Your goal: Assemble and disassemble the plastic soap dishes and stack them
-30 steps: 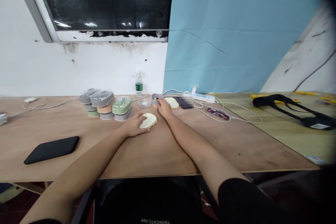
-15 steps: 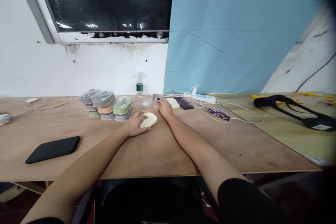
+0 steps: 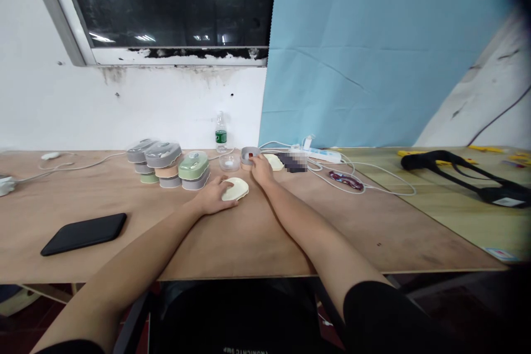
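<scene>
My left hand (image 3: 212,197) rests on the table with thumb and fingers around the left edge of a flat cream-coloured lid (image 3: 235,189). Farther forward, my right hand (image 3: 261,169) grips the right side of a small oval box (image 3: 246,165), grey inside and peach outside. A small dark red thing (image 3: 251,155) shows inside it by my fingertips; what it is I cannot make out. Just left of that box is a clear plastic container (image 3: 229,163) with something white in it. Another cream piece (image 3: 274,162) lies right of my right hand.
Stacked oval boxes with lids (image 3: 163,156) stand at left, a green-lidded one (image 3: 193,167) nearest. Behind are a bottle (image 3: 220,134) and a power strip (image 3: 323,155) with loose cables. A black flat case (image 3: 84,233) lies front left, a dark red shiny packet (image 3: 345,180) at right.
The view has tipped very slightly. The red thing in the oval box shows a little more clearly beside my right fingertips; my left hand and the lid have stayed put.
</scene>
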{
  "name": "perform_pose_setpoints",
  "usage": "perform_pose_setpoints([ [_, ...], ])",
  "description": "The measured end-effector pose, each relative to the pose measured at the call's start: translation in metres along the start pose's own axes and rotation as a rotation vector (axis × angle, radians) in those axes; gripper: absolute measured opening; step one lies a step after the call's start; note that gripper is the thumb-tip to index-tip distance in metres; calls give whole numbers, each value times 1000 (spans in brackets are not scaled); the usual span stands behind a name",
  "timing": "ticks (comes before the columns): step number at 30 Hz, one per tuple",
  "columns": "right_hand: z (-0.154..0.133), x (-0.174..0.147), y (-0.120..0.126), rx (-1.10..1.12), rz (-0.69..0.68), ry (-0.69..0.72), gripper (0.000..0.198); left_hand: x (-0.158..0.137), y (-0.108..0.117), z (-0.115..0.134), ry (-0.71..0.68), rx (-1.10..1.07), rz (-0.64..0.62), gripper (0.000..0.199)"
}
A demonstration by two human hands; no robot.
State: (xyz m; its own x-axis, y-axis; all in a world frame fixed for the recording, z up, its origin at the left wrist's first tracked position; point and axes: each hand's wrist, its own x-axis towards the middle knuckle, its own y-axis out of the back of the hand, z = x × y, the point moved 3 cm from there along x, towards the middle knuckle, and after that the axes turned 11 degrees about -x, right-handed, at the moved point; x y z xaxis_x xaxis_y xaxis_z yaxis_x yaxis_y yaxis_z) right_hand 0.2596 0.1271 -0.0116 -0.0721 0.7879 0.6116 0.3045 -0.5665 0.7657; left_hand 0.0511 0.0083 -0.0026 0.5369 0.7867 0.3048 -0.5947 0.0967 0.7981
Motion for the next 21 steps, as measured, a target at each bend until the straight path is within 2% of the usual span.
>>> perform_pose_setpoints([
  [5,-3,-2,6,11,39,-15,32,1,0,-1,8,1,13,68],
  [8,-7,-4,13,61,97,7,34,2,6,-1,-22,-46,128,61],
  [12,-19,-7,20,157,191,174,39,5,19,-2,-21,-259,387,51],
  [14,-28,-8,21,187,213,287,39,7,22,-5,24,-427,463,51],
  [18,-50,-13,20,194,170,501,30,12,18,-14,104,-718,449,59],
  [21,-57,-14,20,187,137,548,27,15,15,-22,114,-838,443,64],
])
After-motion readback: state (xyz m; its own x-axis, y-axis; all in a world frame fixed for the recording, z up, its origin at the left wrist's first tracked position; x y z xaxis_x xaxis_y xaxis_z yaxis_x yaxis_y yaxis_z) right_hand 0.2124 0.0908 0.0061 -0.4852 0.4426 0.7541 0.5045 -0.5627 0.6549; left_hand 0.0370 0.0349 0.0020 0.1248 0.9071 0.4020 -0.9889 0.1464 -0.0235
